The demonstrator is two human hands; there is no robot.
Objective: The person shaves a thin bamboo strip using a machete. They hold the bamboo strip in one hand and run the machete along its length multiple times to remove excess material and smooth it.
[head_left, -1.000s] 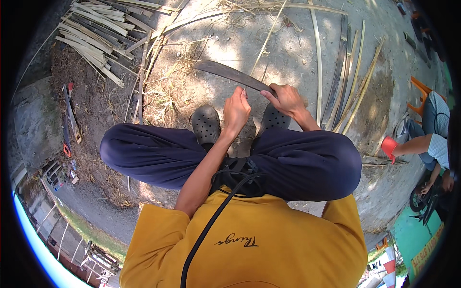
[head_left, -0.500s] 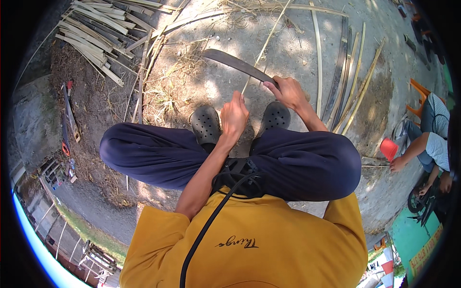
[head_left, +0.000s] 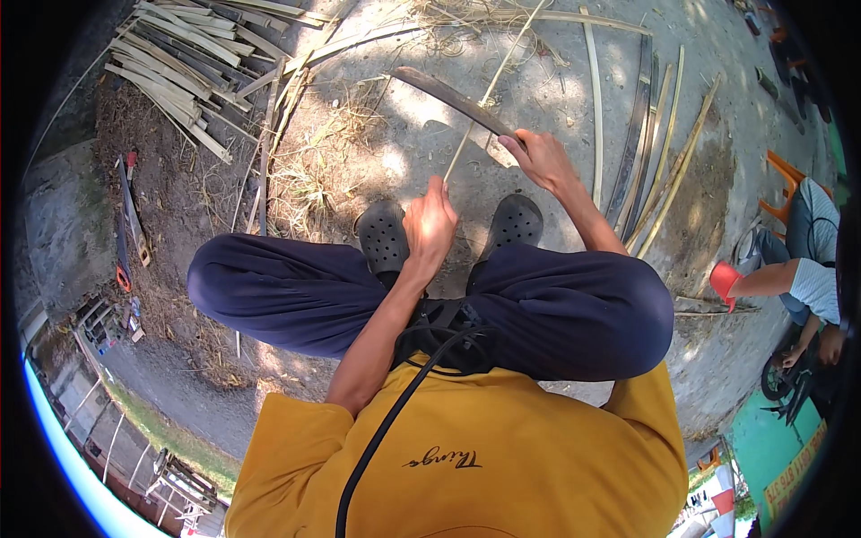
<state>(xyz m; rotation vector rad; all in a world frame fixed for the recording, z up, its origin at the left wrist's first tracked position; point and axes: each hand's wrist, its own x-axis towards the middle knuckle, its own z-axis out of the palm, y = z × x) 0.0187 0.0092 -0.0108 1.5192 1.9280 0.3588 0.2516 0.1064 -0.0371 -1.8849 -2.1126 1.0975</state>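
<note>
My left hand (head_left: 430, 221) is closed round the near end of a thin bamboo strip (head_left: 491, 88), which runs away from me and a little to the right. In my right hand (head_left: 543, 161) is the handle of a machete (head_left: 447, 93), its long dark blade pointing to the far left. The blade lies across the strip; whether its edge presses on it I cannot tell. Both hands are in front of my knees, above and beyond my dark clogs (head_left: 383, 238). The machete's handle is mostly hidden by my fingers.
A heap of split bamboo slats (head_left: 184, 67) lies far left. Long bamboo strips (head_left: 665, 143) rest on the ground to the right. A handsaw (head_left: 133, 215) lies at the left. At the right edge a person (head_left: 812, 278) sits near a red container (head_left: 723, 281) and an orange chair (head_left: 785, 190).
My right hand has moved the machete outward along the strip, farther from my left hand. My left hand has shifted slightly toward me. The other person's arm has moved over the red container.
</note>
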